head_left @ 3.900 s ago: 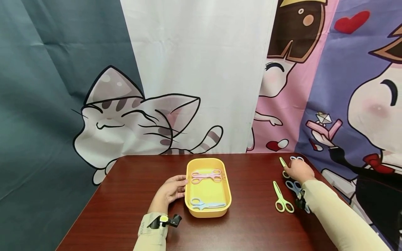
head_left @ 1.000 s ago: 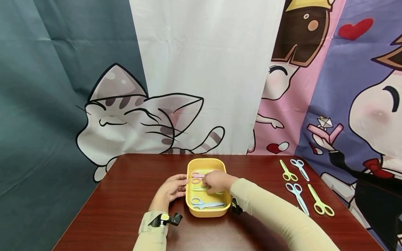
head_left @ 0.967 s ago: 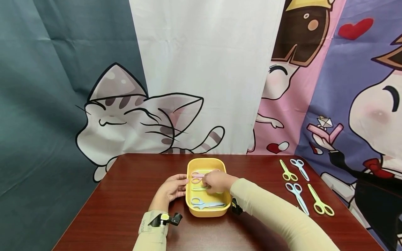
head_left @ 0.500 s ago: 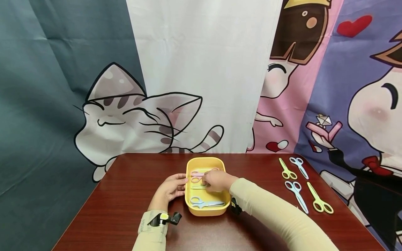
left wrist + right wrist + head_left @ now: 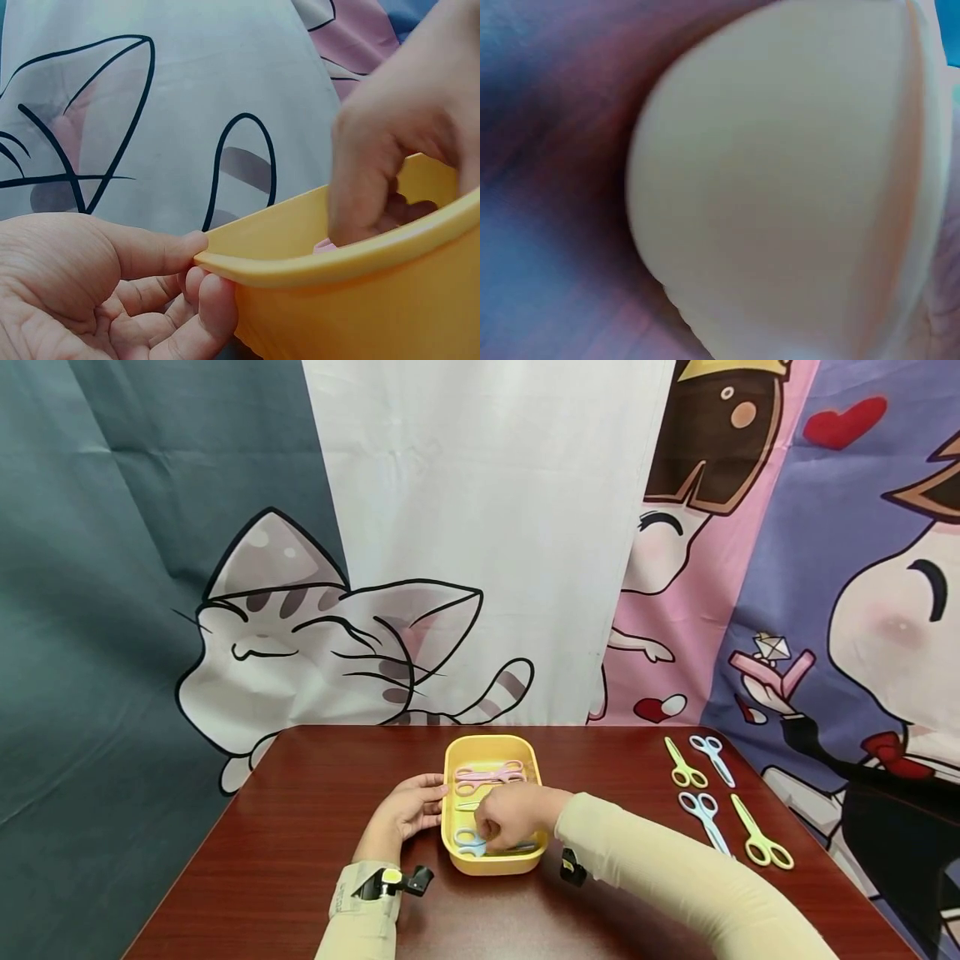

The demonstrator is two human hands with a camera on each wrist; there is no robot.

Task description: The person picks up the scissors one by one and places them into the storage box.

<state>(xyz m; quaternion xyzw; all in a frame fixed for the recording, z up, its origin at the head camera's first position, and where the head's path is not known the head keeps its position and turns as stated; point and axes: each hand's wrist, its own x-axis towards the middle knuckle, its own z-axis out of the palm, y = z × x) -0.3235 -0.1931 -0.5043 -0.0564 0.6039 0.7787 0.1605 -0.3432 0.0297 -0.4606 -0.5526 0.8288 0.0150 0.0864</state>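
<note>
A yellow plastic bin (image 5: pixel 495 868) stands on the table. My left hand (image 5: pixel 411 810) pinches its left rim; in the left wrist view the thumb lies at the rim, with curled fingers against the outer wall. My right hand (image 5: pixel 513 816) is inside the bin with bent fingers, over the blue scissors (image 5: pixel 470 841). It hides their middle, and its fingertips are out of sight. Pink scissors (image 5: pixel 491 775) lie at the bin's far end. Between the two pairs, a tip of the green scissors (image 5: pixel 467 806) shows beside my right hand. The right wrist view is mostly filled by the bin's wall (image 5: pixel 765 180).
To the right on the brown table (image 5: pixel 300 860) lie light green scissors (image 5: pixel 684 768), blue scissors (image 5: pixel 712 758), more blue scissors (image 5: pixel 705 818) and larger green scissors (image 5: pixel 761 839). A printed cloth (image 5: pixel 480 527) hangs behind the table.
My right hand went from the scissors on the right into the bin with green scissors. It has since shifted towards the near end, over the blue scissors. My left hand stays on the rim.
</note>
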